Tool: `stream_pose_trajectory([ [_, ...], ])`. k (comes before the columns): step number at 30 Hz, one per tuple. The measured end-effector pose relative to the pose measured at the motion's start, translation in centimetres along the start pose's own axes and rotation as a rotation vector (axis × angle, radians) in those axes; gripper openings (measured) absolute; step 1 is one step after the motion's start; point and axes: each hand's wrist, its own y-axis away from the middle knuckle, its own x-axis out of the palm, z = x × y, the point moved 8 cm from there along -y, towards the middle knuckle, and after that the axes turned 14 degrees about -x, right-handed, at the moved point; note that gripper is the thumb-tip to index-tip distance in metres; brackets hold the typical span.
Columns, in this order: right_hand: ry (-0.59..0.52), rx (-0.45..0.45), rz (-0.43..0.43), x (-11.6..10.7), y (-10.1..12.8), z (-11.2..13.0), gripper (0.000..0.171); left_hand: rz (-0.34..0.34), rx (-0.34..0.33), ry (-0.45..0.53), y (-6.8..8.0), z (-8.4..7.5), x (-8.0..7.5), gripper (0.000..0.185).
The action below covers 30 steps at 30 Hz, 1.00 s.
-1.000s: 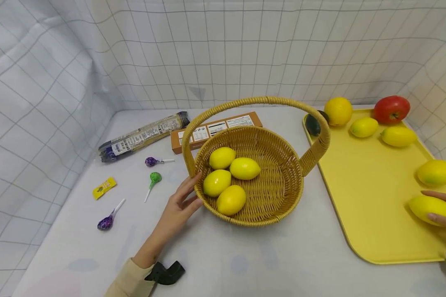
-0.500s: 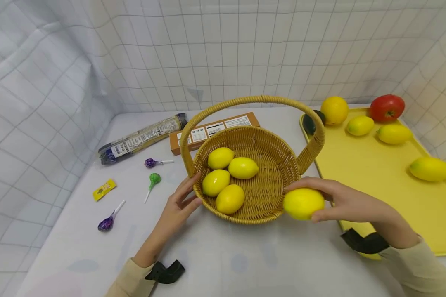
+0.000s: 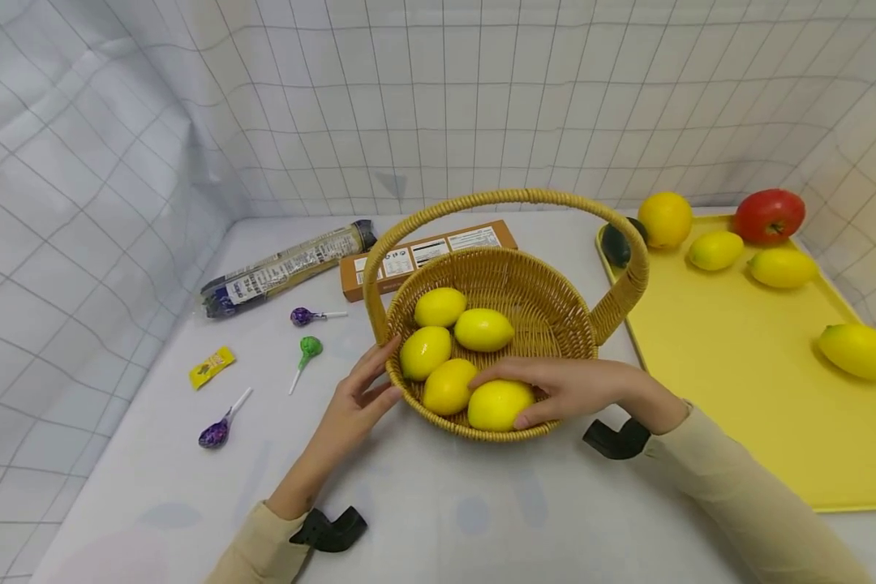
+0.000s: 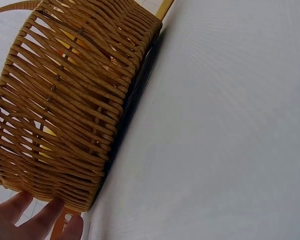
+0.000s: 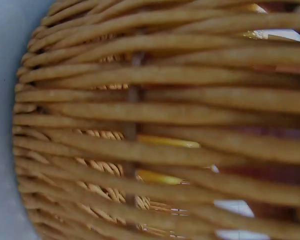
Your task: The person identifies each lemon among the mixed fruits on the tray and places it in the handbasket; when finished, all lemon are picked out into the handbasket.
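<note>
A round wicker basket (image 3: 565, 304) with a tall arched handle stands in the middle of the table. Several yellow lemons (image 3: 484, 330) lie in its left half. My right hand (image 3: 573, 388) reaches over the front right rim and holds another lemon (image 3: 501, 405) between thumb and fingers, low inside the basket beside the others. My left hand (image 3: 356, 402) rests against the basket's left side, thumb and fingers spread; in the left wrist view its fingertips (image 4: 50, 211) touch the woven wall. The right wrist view is filled by basket weave (image 5: 180, 112), with the hand hidden.
At right is a yellow tray (image 3: 745, 389) with a red tomato-like fruit (image 3: 770, 216), an orange (image 3: 665, 220), a dark green fruit (image 3: 616, 245) and several lemons. An orange-brown box (image 3: 431, 258), a long wrapped packet (image 3: 288, 268), lollipops (image 3: 309, 349) and a yellow sachet (image 3: 212, 367) lie left and behind.
My right hand has carried a lemon from the tray leftward over the rim and down into the basket. The left hand has stayed at the basket's side.
</note>
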Motion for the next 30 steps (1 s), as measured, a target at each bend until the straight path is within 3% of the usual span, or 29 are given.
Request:
stream_pose_trajectory([
  [5, 0.024, -0.007, 0.000, 0.4, -0.9, -0.5, 0.053, 0.003, 0.001, -0.003, 0.1, -0.1, 0.0, 0.056],
  [11, 0.141, 0.089, -0.051, 0.4, -1.5, -1.2, 0.050, 0.003, 0.008, 0.002, -0.1, -0.1, 0.0, 0.056],
  [17, 0.186, 0.113, -0.116, -0.7, 0.7, 0.1, 0.053, 0.005, 0.013, 0.015, -0.3, 0.1, 0.4, 0.056],
  [21, 0.207, 0.083, -0.170, -2.2, 5.3, 3.3, 0.052, 0.003, 0.004, 0.009, -0.2, 0.1, 0.4, 0.056],
  [25, 0.236, 0.028, -0.278, -4.7, 12.6, 6.0, 0.054, -0.004, -0.021, -0.005, -0.1, 0.0, 0.0, 0.056],
  [27, 0.241, 0.048, -0.418, -6.7, 17.4, 5.9, 0.053, -0.004, -0.027, -0.005, -0.1, 0.0, 0.0, 0.056],
  [30, 0.325, 0.180, -0.761, -10.1, 26.2, 4.0, 0.049, -0.003, -0.028, -0.002, -0.1, 0.0, 0.0, 0.056],
])
